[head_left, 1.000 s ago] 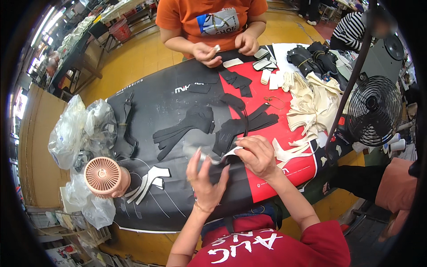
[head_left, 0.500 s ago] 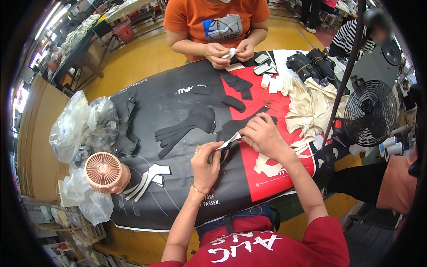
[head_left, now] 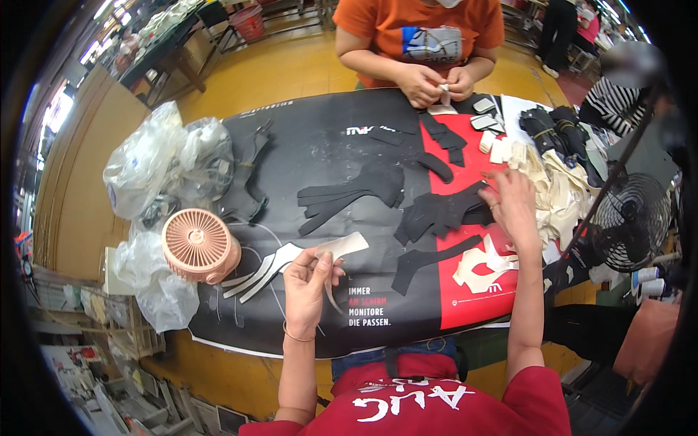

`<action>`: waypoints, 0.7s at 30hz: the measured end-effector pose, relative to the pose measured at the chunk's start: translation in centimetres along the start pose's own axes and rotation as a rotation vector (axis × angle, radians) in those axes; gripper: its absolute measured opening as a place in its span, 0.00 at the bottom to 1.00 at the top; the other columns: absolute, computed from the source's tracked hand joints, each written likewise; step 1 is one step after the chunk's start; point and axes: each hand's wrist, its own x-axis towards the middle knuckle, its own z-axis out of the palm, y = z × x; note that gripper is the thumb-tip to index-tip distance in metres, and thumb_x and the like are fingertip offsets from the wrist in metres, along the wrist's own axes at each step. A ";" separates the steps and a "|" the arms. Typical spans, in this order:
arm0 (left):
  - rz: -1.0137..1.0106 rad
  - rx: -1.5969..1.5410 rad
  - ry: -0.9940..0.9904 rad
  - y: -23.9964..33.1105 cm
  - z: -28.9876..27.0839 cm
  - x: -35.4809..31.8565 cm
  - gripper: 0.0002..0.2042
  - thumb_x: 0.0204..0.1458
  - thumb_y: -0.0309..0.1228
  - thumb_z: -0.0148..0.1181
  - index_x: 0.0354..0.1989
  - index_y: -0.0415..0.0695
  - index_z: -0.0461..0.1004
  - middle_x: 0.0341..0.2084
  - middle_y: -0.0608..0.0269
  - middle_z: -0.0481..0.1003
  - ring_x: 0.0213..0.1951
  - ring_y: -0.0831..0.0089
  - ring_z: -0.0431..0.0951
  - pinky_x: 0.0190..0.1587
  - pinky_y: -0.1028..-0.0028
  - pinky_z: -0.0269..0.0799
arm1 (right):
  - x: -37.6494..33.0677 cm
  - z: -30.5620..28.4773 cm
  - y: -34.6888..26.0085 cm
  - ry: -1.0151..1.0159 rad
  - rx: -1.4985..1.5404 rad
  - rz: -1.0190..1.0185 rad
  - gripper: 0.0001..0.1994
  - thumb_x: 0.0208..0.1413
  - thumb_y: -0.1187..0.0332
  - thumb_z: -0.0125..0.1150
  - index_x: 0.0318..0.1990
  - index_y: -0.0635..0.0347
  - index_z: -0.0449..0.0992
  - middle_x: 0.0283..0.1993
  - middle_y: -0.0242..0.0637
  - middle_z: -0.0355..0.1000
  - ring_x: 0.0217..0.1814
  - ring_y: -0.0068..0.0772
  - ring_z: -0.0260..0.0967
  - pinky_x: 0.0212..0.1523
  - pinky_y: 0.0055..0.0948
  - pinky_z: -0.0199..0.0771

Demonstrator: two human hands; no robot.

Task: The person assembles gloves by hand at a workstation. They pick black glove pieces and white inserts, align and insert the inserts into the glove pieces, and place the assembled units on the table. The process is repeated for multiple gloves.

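My left hand (head_left: 309, 287) pinches a short cream fabric strip (head_left: 345, 245) between thumb and fingers, over the near middle of the table. A thin tail hangs below that hand; I cannot tell whether it belongs to the strip. My right hand (head_left: 515, 207) is reached out to the right, fingers apart, at the right edge of a pile of black cut pieces (head_left: 440, 212). Its fingertips are at or just above the pile; contact is unclear. Nearer me lie a forked black piece (head_left: 422, 265) and cream cut pieces (head_left: 483, 265).
A co-worker in an orange shirt (head_left: 407, 43) handles a small white piece across the table. Cream strips (head_left: 563, 196) heap at the right, beside a black fan (head_left: 631, 214). A pink fan (head_left: 200, 245) and plastic bags (head_left: 138, 163) stand left. More black strips (head_left: 352, 190) lie mid-table.
My right hand has let go of the cream strip and moved right to the black pile. My left hand keeps the strip, now further left. The whole view has shifted.
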 end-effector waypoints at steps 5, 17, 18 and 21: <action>0.179 0.280 0.125 1.1 -1.2 -2.3 0.07 0.61 0.26 0.61 0.43 0.35 0.76 0.32 0.61 0.79 0.28 0.80 0.76 0.31 0.81 0.69 | -2.8 1.1 -5.8 -0.129 0.323 -0.388 0.40 0.39 0.44 0.75 0.60 0.51 0.71 0.68 0.52 0.58 0.72 0.58 0.52 0.70 0.51 0.53; 0.281 0.689 0.040 0.7 -1.4 -5.4 0.05 0.58 0.20 0.60 0.40 0.33 0.77 0.34 0.59 0.80 0.32 0.76 0.80 0.34 0.79 0.74 | 0.7 4.1 -8.3 0.143 0.327 -0.261 0.23 0.52 0.52 0.69 0.50 0.59 0.79 0.55 0.42 0.71 0.61 0.47 0.66 0.60 0.43 0.63; 0.278 0.681 0.037 0.6 -1.4 -5.4 0.05 0.58 0.20 0.60 0.41 0.33 0.77 0.34 0.58 0.80 0.33 0.75 0.80 0.34 0.79 0.74 | 1.0 4.4 -9.6 0.121 0.365 -0.211 0.23 0.53 0.52 0.68 0.48 0.60 0.80 0.51 0.40 0.72 0.56 0.45 0.67 0.56 0.42 0.64; 0.290 0.699 0.054 0.4 -1.5 -5.7 0.05 0.58 0.20 0.60 0.41 0.33 0.77 0.33 0.59 0.80 0.32 0.76 0.80 0.34 0.79 0.74 | 2.1 6.0 -13.0 0.104 0.351 -0.157 0.22 0.52 0.54 0.70 0.48 0.61 0.81 0.43 0.37 0.73 0.47 0.42 0.69 0.48 0.37 0.66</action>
